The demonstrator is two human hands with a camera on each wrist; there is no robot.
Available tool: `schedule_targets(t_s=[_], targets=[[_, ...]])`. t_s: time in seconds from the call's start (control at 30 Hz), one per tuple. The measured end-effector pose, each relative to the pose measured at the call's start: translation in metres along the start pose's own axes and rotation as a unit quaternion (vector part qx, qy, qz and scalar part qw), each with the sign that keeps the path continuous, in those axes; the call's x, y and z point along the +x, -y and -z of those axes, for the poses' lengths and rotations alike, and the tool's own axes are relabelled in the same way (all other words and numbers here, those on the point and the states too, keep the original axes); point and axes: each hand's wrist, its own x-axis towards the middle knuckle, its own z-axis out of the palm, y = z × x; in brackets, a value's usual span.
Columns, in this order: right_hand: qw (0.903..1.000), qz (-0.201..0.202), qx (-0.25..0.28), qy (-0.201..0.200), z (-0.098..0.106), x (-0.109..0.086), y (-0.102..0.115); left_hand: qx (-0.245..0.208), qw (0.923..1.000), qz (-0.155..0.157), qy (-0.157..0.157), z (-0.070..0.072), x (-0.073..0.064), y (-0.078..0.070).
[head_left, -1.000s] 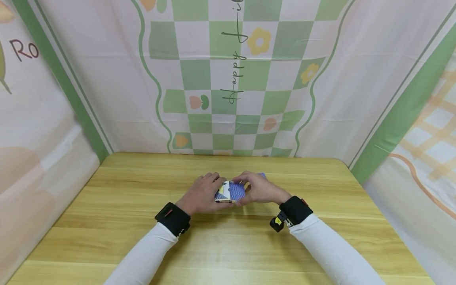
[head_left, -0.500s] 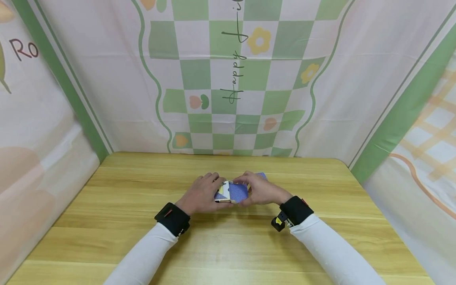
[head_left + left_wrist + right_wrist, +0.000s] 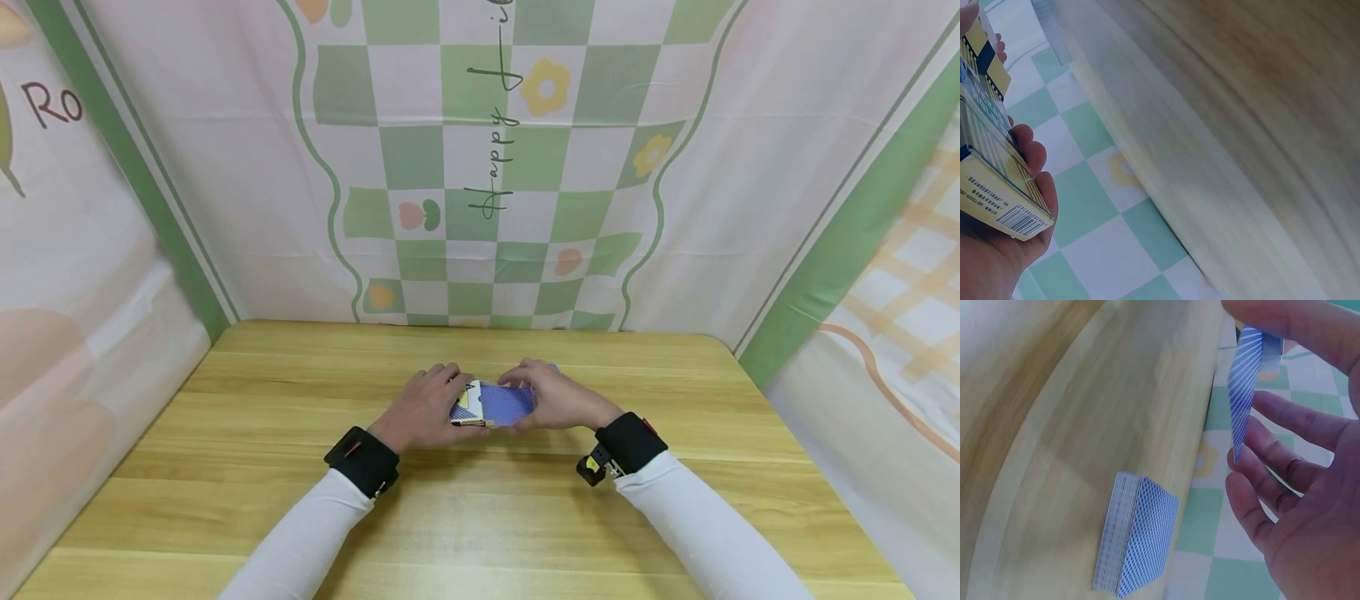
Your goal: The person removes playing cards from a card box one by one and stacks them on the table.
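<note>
Over the pale wooden worktop (image 3: 480, 525), the left hand (image 3: 429, 407) is gripping a yellow-and-blue cardboard box (image 3: 997, 162) with curled fingers. The right hand (image 3: 557, 398) is pinching a blue-patterned playing card (image 3: 507, 405) beside it — one or several, I cannot tell. Both long axes are running left-right, the card pointing rightward. Light, bendy, probably slippery, it is needing hold by long edges. Farther, a blue-backed card stack (image 3: 1147, 537) is lying.

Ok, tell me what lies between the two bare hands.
The head view shows a rectangular yellow-and-white cardboard box, with at least one flat blue-patterned playing card jutting out, between left hand and right hand.
</note>
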Motion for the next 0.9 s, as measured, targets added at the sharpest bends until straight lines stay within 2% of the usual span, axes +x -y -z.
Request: schedule_targets(t_s=[0.27, 0.4, 0.57, 0.7, 0.9], targets=[[0.9999, -0.005, 0.012, 0.0, 0.013, -0.009, -0.009, 0.001, 1.0, 0.007, 0.002, 0.0, -0.001, 0.0], [0.9989, -0.039, 0.023, -0.015, 0.02, -0.011, -0.017, -0.004, 0.9999, 0.015, 0.007, 0.0, -0.002, 0.0], [0.9939, -0.1, 0.022, -0.04, 0.022, -0.01, -0.026, 0.003, 0.9998, 0.015, 0.008, 0.0, -0.002, 0.0], [0.9832, -0.167, 0.008, -0.073, 0.019, -0.007, -0.031, 0.008, 0.9999, 0.011, 0.005, -0.001, -0.002, 0.0], [0.9568, -0.267, -0.001, -0.114, 0.012, -0.005, -0.031, 0.01, 0.9999, 0.011, 0.005, -0.004, -0.001, 0.0]])
